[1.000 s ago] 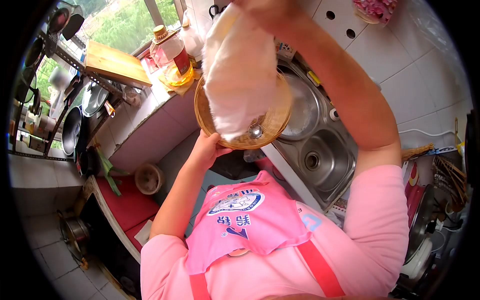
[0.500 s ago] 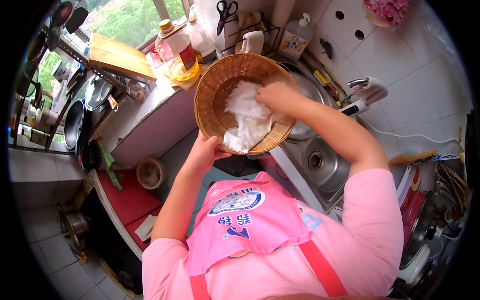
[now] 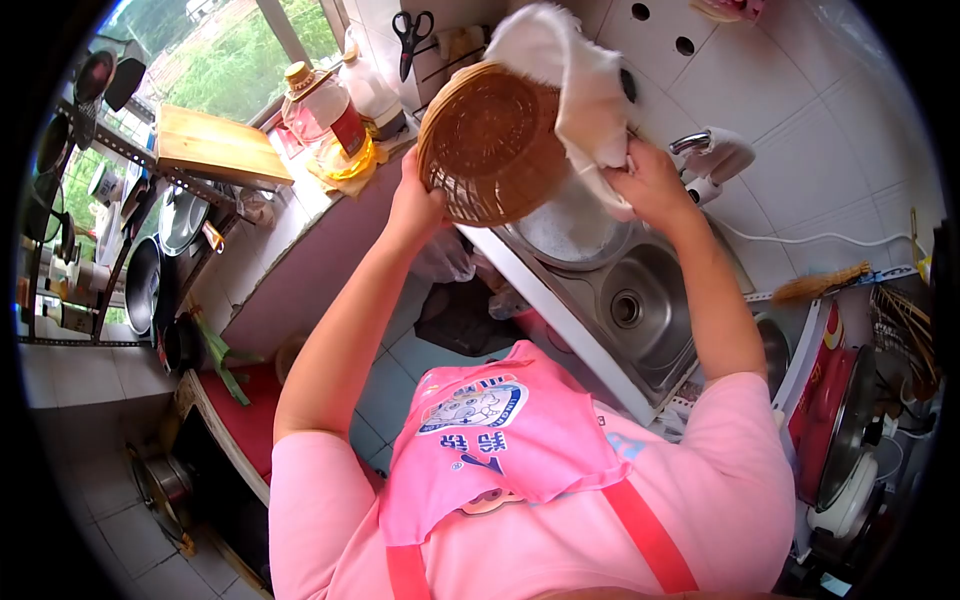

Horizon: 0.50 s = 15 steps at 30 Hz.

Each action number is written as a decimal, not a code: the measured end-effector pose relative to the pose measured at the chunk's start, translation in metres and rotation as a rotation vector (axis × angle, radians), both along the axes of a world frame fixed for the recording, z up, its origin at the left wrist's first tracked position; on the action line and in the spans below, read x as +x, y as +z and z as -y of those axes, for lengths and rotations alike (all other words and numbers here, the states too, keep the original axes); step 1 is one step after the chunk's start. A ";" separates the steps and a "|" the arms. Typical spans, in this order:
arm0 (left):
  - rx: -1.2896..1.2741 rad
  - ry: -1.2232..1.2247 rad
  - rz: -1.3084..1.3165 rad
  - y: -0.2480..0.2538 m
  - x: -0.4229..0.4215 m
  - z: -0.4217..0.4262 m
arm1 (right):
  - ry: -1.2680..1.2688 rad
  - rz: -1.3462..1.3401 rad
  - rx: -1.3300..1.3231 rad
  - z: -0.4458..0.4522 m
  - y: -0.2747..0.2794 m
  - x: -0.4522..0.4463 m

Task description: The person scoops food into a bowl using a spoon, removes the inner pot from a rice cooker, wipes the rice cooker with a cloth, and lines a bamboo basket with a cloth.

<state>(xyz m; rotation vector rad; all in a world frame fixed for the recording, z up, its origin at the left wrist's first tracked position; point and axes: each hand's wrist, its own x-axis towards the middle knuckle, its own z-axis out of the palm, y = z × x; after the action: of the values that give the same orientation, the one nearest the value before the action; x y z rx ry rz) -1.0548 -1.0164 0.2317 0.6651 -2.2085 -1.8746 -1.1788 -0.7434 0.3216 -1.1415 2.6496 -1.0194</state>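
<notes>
My left hand [image 3: 418, 205] is closed on the near left side of a round wicker basket [image 3: 490, 190], which is tipped up on its side above the sink counter. My right hand [image 3: 652, 185] pinches a white cloth [image 3: 592, 100] that rises in a fold along the basket's right side; the fold is slightly blurred. Beneath the basket and cloth lies a round metal basin [image 3: 575, 235], partly hidden, with a pale whitish blur over it.
A steel sink bowl [image 3: 630, 305] and a faucet [image 3: 690, 143] are at the right. An oil jug [image 3: 325, 120] and a wooden board [image 3: 222, 145] stand by the window. Scissors [image 3: 412, 42] hang at the back; pans [image 3: 145, 285] hang at the left.
The basket has gone from facing me with the cloth inside to tipped up on its side. My right hand has moved right and lifted the cloth out over the basket's edge.
</notes>
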 end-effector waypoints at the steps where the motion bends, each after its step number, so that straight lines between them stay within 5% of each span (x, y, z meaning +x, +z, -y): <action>1: 0.003 -0.015 0.002 -0.006 -0.017 0.000 | -0.100 0.066 -0.224 -0.013 -0.008 0.000; 3: -0.799 0.020 -0.333 -0.020 -0.049 -0.004 | -0.089 0.092 -0.373 -0.031 -0.013 -0.007; 6: -0.925 -0.095 -0.205 0.011 -0.067 -0.028 | -0.212 -0.088 -0.252 -0.051 0.015 -0.006; 12: -1.149 -0.179 -0.517 0.016 -0.110 -0.048 | -0.460 -0.134 -0.133 -0.061 0.063 -0.023; 15: -1.193 -0.158 -0.646 0.032 -0.124 -0.055 | -0.245 -0.373 0.169 -0.070 0.035 -0.057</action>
<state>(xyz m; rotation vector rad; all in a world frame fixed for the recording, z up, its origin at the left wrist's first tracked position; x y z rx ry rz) -1.1784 -0.9612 0.2638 -0.2968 -2.3462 -0.3919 -1.2357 -0.6729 0.3570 -1.0805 3.1599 -0.6424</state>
